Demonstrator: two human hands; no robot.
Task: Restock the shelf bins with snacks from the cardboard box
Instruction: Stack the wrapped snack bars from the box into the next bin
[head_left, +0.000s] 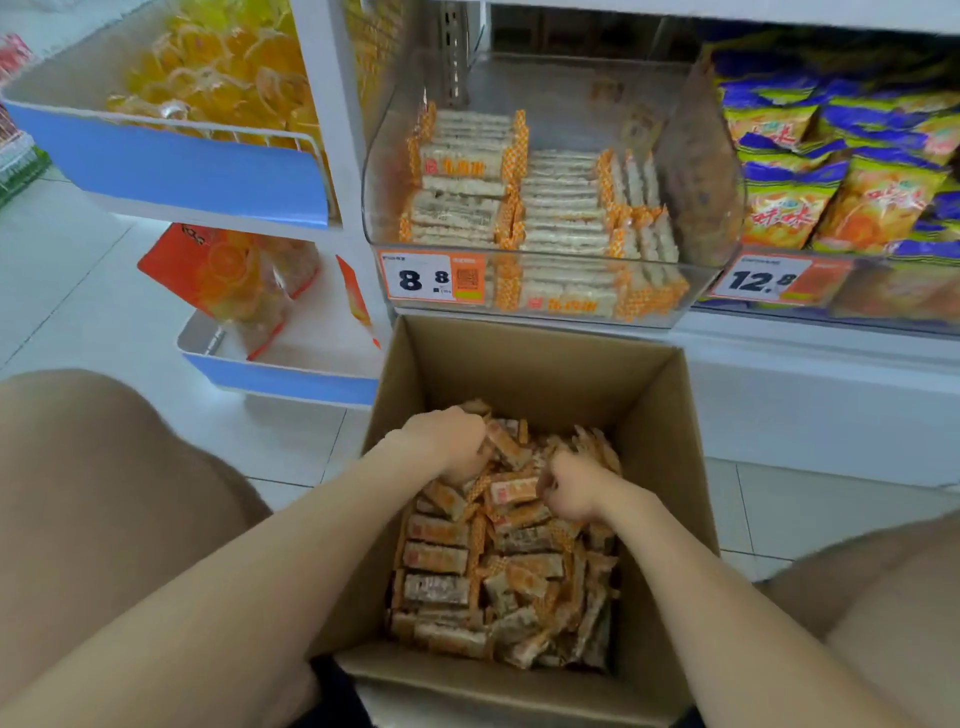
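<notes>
White shop tiles (831, 509) run under the cardboard box (665, 415), which sits just below the clear shelf bin (550, 88). We have both hands down among the snack bars (441, 558) in the box. The left hand (447, 441) digs into the heap, clutching bars, and the right hand (574, 493) curls its fingers (549, 480) round more. The bin lies straight ahead and above, its bars stacked crosswise, and our left hand looks slightly nearer.

The box (540, 364) was plain brown cardboard. The bars (441, 558) inside it had pale speckled middles and orange-and-white checked wrapper ends, some with red lettering. The price tag (415, 278) was white with black digits and an orange panel. The bags (852, 192) were yellow-orange, topped blue. The rack (182, 161) front was light blue.
</notes>
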